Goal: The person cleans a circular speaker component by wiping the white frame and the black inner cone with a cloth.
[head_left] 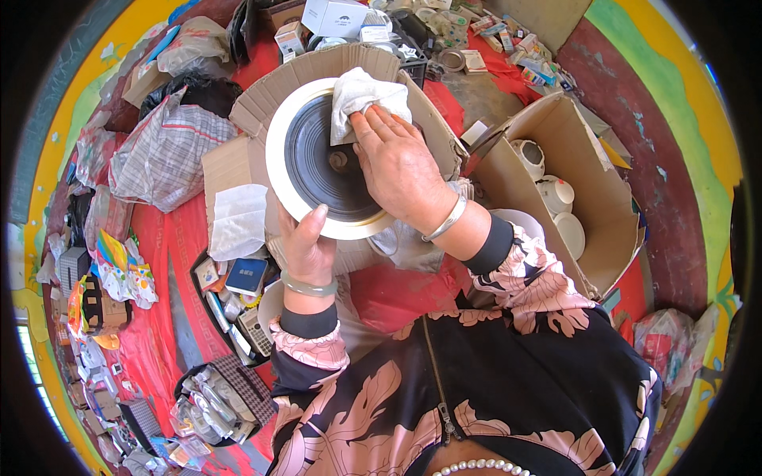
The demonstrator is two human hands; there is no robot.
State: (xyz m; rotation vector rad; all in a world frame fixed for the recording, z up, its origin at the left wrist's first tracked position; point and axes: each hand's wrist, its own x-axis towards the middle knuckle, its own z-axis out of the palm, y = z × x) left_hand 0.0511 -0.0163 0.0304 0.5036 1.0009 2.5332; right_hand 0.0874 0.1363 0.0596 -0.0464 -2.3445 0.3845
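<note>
A round dish with a dark, ridged face and a cream rim is tilted up in front of me, above an opened cardboard box. My left hand grips its lower rim, thumb over the edge and the other fingers hidden behind. With my right hand I press a white cloth against the dish's upper right part; the fingers lie over the cloth. A small brownish spot shows at the dish's centre, partly beside my right hand.
A cardboard box on the right holds white cups or bowls. The nearer box's flap spreads left, with a white sheet on it. Left stand a checked bag and bins of small goods. Red sheeting covers the floor.
</note>
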